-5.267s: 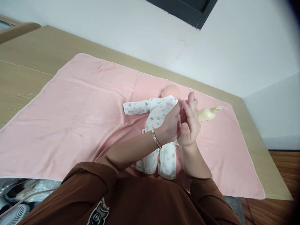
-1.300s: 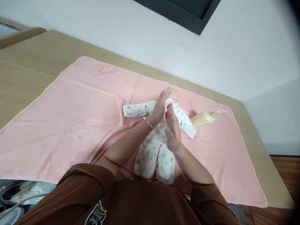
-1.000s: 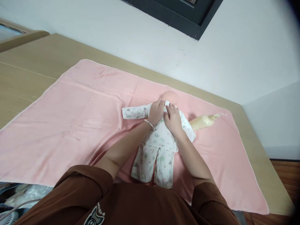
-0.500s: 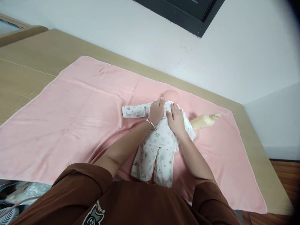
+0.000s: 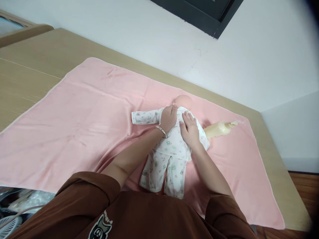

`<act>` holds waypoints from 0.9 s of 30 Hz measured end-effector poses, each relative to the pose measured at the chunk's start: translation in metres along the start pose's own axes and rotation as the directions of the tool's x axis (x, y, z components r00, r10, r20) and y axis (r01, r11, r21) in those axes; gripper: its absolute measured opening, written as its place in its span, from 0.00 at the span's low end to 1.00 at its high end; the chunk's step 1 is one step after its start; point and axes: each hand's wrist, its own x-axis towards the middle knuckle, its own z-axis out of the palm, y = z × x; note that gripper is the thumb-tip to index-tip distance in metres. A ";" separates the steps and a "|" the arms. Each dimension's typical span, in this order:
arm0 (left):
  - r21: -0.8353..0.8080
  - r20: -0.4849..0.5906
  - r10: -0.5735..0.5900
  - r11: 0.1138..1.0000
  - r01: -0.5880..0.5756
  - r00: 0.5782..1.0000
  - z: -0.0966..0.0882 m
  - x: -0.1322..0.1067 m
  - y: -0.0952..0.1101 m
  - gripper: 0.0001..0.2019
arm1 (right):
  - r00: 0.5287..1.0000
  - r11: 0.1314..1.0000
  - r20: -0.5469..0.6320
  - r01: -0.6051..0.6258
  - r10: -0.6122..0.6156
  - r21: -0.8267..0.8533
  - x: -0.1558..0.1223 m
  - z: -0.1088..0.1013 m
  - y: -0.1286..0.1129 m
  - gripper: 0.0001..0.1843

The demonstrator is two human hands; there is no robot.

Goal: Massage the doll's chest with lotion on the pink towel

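A doll (image 5: 183, 100) lies on its back, its pinkish head at the far end. It is dressed in a white printed shirt (image 5: 173, 142) and matching pants (image 5: 159, 169). My left hand (image 5: 168, 118), a silver bangle on its wrist, is closed at the shirt's front edge near the collar; the gripped fabric is mostly hidden by the fingers. Flat on the other side of the chest rests my right hand (image 5: 190, 130), fingers stretched out. One sleeve (image 5: 146, 117) extends straight to the left. At the right, a glossy cream-coloured arm-like piece (image 5: 219, 129) with a narrow tip emerges beside the shirt.
A pink blanket (image 5: 82, 109) with some creases covers much of the wooden table (image 5: 82, 43). Behind the table rises a white wall (image 5: 139, 39) with a dark frame (image 5: 199, 15). Clear plastic wrapping (image 5: 32, 200) and other items sit below the table's near left edge.
Both hands stay at the doll's chest with almost the same grip. The whole view has shifted slightly; my right hand's fingers lie a little lower on the shirt.
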 end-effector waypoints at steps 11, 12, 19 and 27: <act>0.023 0.018 -0.007 1.000 0.007 1.000 -0.001 0.000 0.002 0.26 | 0.996 0.991 -0.001 0.088 -0.089 -0.104 -0.016 0.009 -0.022 0.27; 0.025 0.020 -0.008 1.000 0.008 1.000 -0.001 -0.001 0.002 0.26 | 0.997 0.995 -0.018 0.074 -0.076 -0.069 -0.016 0.008 -0.019 0.27; 0.053 0.023 -0.006 0.999 0.005 1.000 -0.003 -0.001 0.005 0.24 | 0.997 0.997 -0.032 -0.075 0.074 -0.018 0.010 0.007 -0.003 0.30; 0.075 0.045 0.011 0.997 -0.014 0.999 -0.002 0.000 0.005 0.22 | 0.997 0.997 -0.035 0.073 -0.074 -0.028 -0.019 0.008 -0.014 0.27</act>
